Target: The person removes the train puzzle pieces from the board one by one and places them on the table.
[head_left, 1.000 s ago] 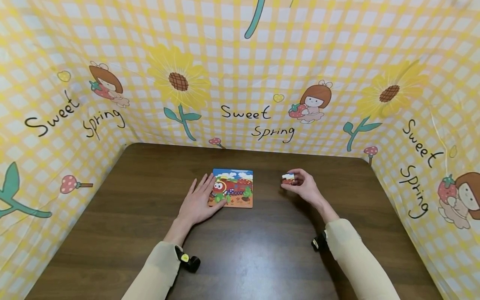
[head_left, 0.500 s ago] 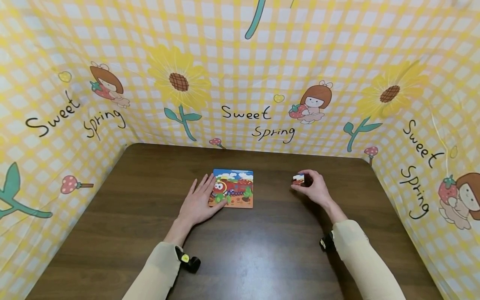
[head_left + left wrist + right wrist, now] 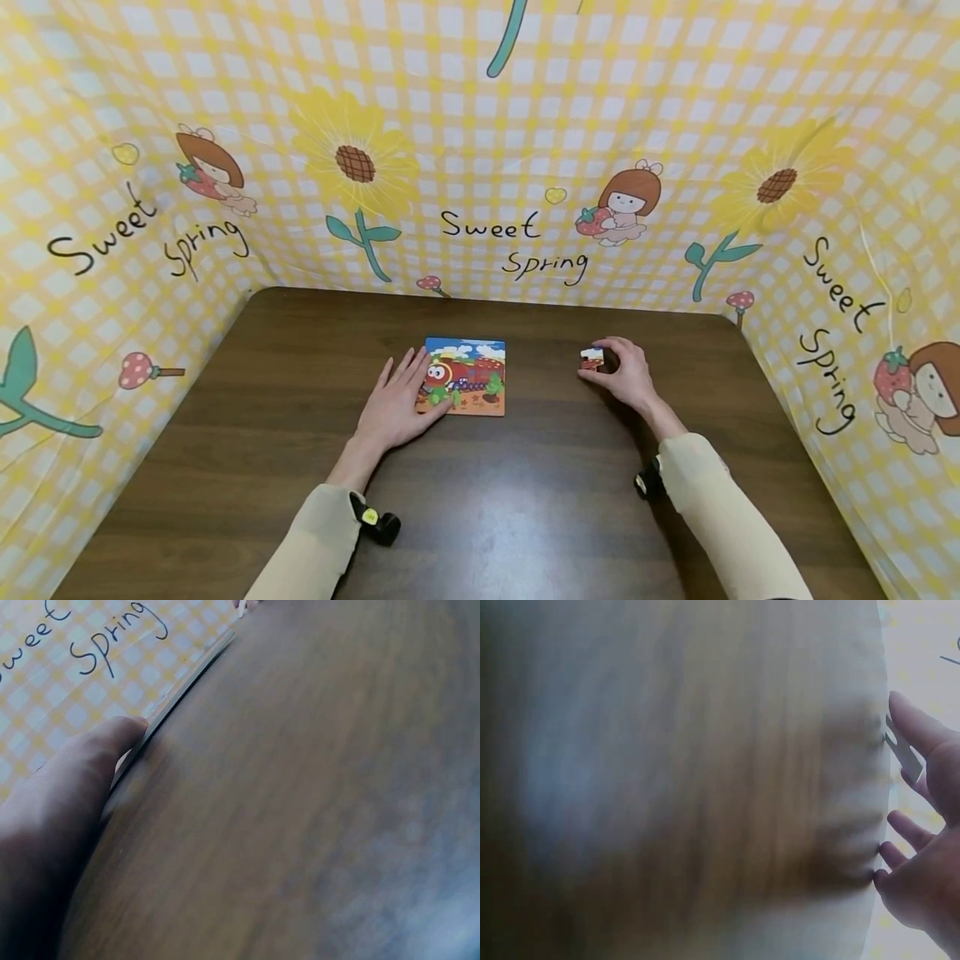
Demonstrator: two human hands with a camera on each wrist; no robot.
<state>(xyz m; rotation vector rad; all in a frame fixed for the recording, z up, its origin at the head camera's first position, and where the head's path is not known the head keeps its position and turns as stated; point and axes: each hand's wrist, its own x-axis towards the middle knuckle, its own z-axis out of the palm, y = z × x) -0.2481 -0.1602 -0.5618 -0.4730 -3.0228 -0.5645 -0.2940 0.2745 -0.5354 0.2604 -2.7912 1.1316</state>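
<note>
**While a board (image 3: 480, 377) lies steadied, a piece (image 3: 592, 358) is held apart**

A brown table (image 3: 480, 492) spans the scene, the board at its far centre. The left hand (image 3: 392, 412), fingers straight, rests over the board's left side; to the right, the right hand (image 3: 627, 377) pinches the piece between thumb and fingers. The step seems to be positioning the piece; the next move likely calls for a steady pinch. The board's left part is covered, its seams unclear.
</note>
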